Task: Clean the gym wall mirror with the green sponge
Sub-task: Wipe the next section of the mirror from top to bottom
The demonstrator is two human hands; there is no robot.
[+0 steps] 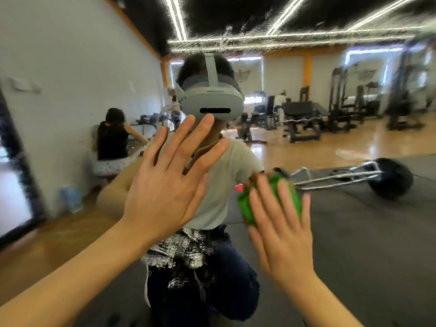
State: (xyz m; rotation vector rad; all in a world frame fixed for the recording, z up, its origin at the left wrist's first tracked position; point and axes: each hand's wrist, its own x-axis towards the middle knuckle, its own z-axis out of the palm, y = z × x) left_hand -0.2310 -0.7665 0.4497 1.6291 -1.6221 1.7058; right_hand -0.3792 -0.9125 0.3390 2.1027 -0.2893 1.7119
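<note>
The gym wall mirror fills the whole view and reflects me kneeling in a headset. My left hand lies flat on the glass with its fingers spread and straight, holding nothing. My right hand presses the green sponge against the mirror with straight fingers laid over it. The sponge shows above and to the left of my fingers; its lower part is hidden under my palm. A small red tag pokes out at the sponge's left edge.
Only reflections lie behind the glass: a barbell on a dark floor mat, weight machines at the back, a seated person by the white wall on the left, and wooden flooring.
</note>
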